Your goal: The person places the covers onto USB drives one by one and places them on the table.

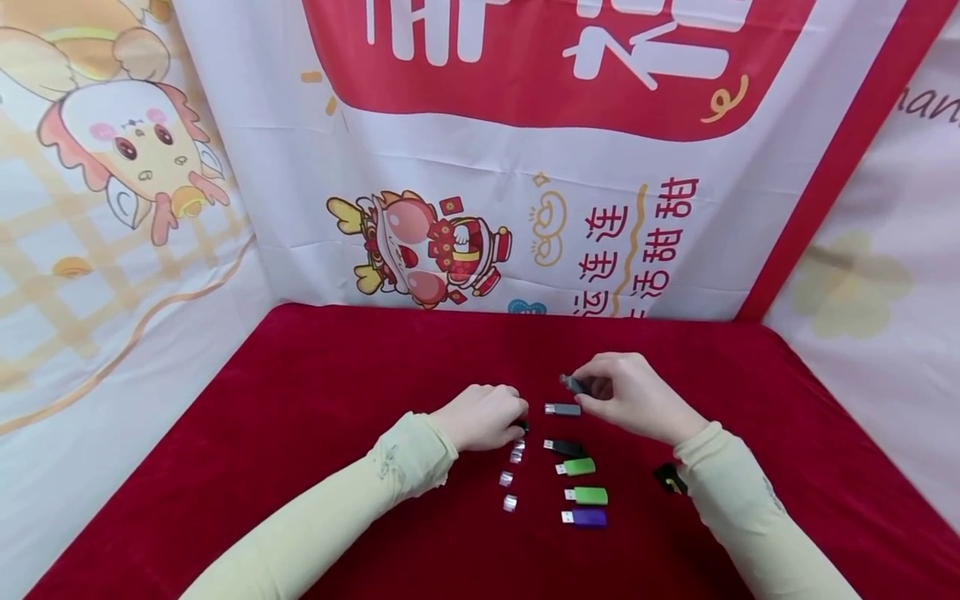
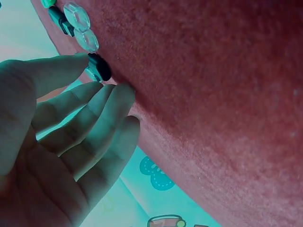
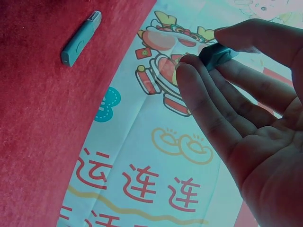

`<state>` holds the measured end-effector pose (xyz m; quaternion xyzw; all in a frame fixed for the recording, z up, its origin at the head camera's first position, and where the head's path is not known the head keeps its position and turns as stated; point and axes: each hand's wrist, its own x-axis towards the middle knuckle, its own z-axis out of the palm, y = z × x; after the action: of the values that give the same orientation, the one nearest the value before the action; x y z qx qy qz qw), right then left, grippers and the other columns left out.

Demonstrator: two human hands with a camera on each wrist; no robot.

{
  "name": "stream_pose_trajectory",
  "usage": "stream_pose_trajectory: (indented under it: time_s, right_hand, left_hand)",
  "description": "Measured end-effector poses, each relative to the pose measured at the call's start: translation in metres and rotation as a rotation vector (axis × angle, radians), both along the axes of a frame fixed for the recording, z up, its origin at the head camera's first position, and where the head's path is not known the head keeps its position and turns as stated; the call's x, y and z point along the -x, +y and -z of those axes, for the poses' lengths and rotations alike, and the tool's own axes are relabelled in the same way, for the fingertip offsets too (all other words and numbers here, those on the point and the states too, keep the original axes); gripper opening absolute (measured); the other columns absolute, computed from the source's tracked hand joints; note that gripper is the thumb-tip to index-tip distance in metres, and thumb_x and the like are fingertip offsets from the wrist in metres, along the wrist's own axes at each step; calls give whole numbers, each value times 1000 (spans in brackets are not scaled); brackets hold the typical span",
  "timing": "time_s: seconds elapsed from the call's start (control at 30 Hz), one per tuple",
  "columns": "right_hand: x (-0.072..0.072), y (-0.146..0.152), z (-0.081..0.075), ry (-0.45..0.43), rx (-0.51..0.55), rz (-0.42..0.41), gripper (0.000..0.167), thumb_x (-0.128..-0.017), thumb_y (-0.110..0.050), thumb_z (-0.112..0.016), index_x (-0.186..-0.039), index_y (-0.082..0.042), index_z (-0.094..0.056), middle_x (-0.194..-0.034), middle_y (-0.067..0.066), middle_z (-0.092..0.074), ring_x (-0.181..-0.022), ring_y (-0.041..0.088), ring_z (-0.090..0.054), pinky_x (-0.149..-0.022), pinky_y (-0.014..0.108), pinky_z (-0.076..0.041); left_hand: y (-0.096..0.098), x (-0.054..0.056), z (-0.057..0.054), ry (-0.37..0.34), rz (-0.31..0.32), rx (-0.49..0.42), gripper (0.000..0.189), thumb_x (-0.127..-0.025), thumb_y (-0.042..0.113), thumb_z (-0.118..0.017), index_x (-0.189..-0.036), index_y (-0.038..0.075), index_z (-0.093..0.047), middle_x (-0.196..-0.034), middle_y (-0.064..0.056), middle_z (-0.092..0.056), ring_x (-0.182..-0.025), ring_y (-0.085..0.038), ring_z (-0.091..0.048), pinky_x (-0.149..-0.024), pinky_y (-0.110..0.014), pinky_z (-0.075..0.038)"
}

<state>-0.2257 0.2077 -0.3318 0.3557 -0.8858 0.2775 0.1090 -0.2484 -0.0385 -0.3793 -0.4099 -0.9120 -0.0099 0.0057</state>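
Between thumb and fingers, my right hand (image 1: 633, 398) pinches a grey USB stick (image 1: 576, 384), held above the cloth. In the right wrist view this stick (image 3: 214, 56) looks dark, and the fingers partly cover it. Just in front of that hand lies another grey USB stick (image 1: 564, 409). My left hand (image 1: 483, 417) is low over the cloth, its thumb and forefinger on a small dark piece (image 2: 100, 67); its kind is unclear. Beside that hand, several small clear caps (image 1: 510, 502) run in a column towards the near side.
Right of the caps lie a black USB stick (image 1: 567, 448), two green ones (image 1: 591, 497) and a purple one (image 1: 588, 518). A black item with a yellow mark (image 1: 670, 478) is partly under the right sleeve. Red cloth (image 1: 337, 367) covers the table; a printed curtain (image 1: 465, 150) hangs behind.
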Motion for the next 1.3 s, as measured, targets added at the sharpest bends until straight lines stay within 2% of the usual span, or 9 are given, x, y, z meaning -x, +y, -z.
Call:
stream_pose_trajectory:
  time_s: [0.37,0.83,1.3]
  right_hand:
    - [0,0,2,-11,0,-4,22,-78,-8,-83,-98,-8,-75,-87,-6,-65,-69,7,-61,-65,34,-57]
    - [-1,0,1,-9,1,-5,22,-78,-8,-83,-98,-8,-75,-87,-6,-64,-69,6,-61,-65,34,-57]
    - [0,-1,1,-9,-10,-2,21,-79,-9,-83,-99,-9,-75,-87,-6,-64,-69,5,-61,-65,35,-57]
  left_hand:
    - [6,2,4,47,37,9,12,-90,29,-73,-97,19,-75,-90,5,-63,-82,-9,-59,-70,-27,-52]
    - [12,11,5,82,62,70,12,-88,30,-75,-92,20,-77,-87,4,-66,-80,-9,-62,-67,-26,-52]
    - [13,13,2,32,49,102,17,-90,33,-73,-98,18,-72,-87,4,-62,-81,-10,-59,-70,-25,-51]
